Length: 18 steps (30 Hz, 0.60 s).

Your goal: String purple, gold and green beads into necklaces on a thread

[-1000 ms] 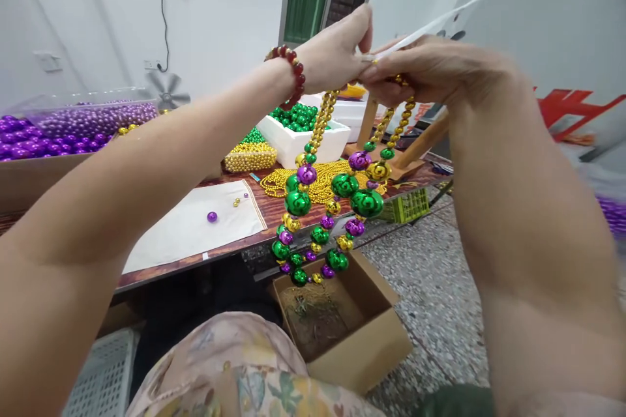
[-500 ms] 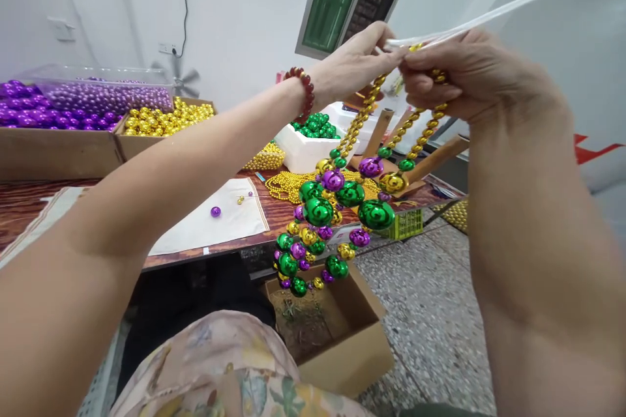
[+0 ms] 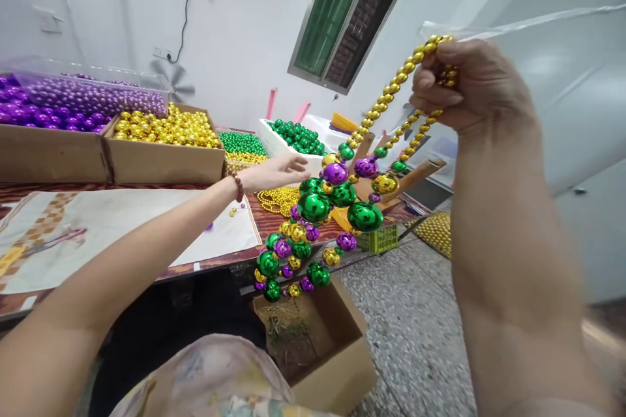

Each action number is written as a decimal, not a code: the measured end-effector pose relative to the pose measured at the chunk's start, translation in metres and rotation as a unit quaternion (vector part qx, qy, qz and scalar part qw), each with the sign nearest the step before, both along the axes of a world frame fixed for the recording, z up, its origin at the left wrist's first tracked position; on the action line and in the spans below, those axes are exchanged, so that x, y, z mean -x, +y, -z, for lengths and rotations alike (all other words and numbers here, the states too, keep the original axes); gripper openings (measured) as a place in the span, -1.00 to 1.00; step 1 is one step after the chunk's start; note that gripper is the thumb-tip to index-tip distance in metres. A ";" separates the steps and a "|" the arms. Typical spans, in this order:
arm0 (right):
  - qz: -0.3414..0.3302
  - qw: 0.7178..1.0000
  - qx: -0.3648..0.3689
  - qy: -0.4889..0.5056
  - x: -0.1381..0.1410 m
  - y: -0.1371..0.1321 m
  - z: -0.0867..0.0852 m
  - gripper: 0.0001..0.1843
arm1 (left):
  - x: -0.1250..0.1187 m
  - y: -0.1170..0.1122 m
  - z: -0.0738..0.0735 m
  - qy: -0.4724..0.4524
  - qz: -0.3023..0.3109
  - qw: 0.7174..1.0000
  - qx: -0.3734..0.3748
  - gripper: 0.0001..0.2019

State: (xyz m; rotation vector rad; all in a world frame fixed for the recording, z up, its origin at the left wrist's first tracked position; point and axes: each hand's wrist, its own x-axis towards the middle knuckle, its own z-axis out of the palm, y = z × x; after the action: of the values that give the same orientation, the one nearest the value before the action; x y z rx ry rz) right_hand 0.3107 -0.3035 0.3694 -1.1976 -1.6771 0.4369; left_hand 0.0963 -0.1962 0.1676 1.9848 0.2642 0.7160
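Raised at the upper right, my right hand (image 3: 469,81) is closed around the gold strands of several bead necklaces (image 3: 315,207). Their large green, purple and gold beads dangle below in loops above the table's edge. Behind the fist runs a white cord (image 3: 548,17), stretched off to the right. My left hand (image 3: 276,172), with a dark red bead bracelet at the wrist, reaches over the table just left of the hanging beads. Its fingers are extended and nothing shows in them. Whether it touches the beads I cannot tell.
Cardboard boxes of purple beads (image 3: 53,107) and gold beads (image 3: 166,127) line the back left. Green beads (image 3: 296,137) fill a white foam box. A white cloth (image 3: 141,215) covers part of the table. An open cardboard box (image 3: 337,371) stands on the floor below.
My left hand has let go of the white cord and moved down and left, away from my right hand. The necklaces stay in my right hand.
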 end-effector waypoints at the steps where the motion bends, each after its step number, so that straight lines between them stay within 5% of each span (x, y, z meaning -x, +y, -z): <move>1: 0.003 1.000 -0.001 -0.004 0.002 0.002 0.000 -0.66 | -0.001 -0.001 0.005 -0.001 0.016 1.000 0.014 -0.37; 6: 0.001 1.000 0.010 0.000 0.010 0.002 0.003 -0.70 | -0.007 -0.011 -0.006 -0.049 0.036 0.997 0.048 -0.39; 14: -0.056 0.996 0.066 -0.014 0.016 -0.001 0.022 -0.68 | -0.036 -0.023 -0.096 -0.189 0.034 0.981 0.043 -0.61; 18: -0.041 0.997 0.054 -0.031 0.005 0.001 0.035 -0.73 | -0.050 -0.031 -0.119 -0.148 0.008 0.989 0.021 -0.72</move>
State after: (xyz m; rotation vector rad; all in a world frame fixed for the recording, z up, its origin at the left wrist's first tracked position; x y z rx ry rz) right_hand 0.3058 -0.3022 0.3340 -1.2342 -1.7810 0.5522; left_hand 0.1464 -0.2270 0.2863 1.8101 0.0834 0.9731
